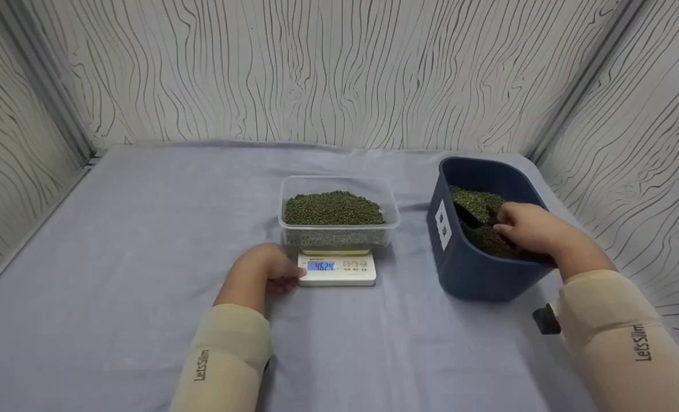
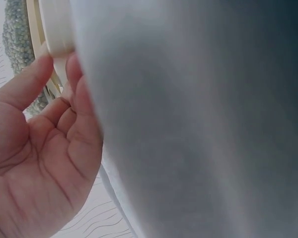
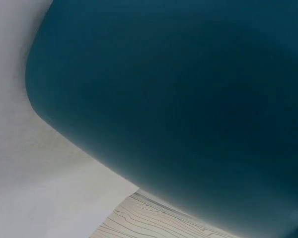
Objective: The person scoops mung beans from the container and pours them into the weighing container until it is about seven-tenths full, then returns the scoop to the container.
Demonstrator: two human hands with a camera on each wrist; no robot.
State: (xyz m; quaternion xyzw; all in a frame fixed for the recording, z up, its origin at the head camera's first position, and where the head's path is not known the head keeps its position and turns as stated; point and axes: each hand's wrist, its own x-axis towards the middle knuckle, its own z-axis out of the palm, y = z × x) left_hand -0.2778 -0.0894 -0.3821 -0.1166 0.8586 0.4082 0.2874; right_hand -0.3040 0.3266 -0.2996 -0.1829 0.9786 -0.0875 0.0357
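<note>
My left hand [image 1: 267, 266] pinches the front left corner of a white digital kitchen scale [image 1: 339, 277]; the left wrist view shows the thumb and fingers [image 2: 32, 84] at its edge. On the scale sits a clear plastic container [image 1: 339, 236] with a mound of green mung beans [image 1: 333, 208]. The scale's blue display [image 1: 321, 266] is lit with digits. Inside a dark blue bin [image 1: 476, 277], my right hand [image 1: 531, 226] grips a black scoop [image 1: 468, 216], partly sunk among more mung beans [image 1: 476, 200]. The bin wall [image 3: 164, 109] hides this hand in the right wrist view.
A white label [image 1: 443, 225] is stuck on the bin's left side. A pale grey-blue cloth [image 1: 145, 229] covers the table. Wood-grain patterned panels [image 1: 316, 74] stand behind and at both sides.
</note>
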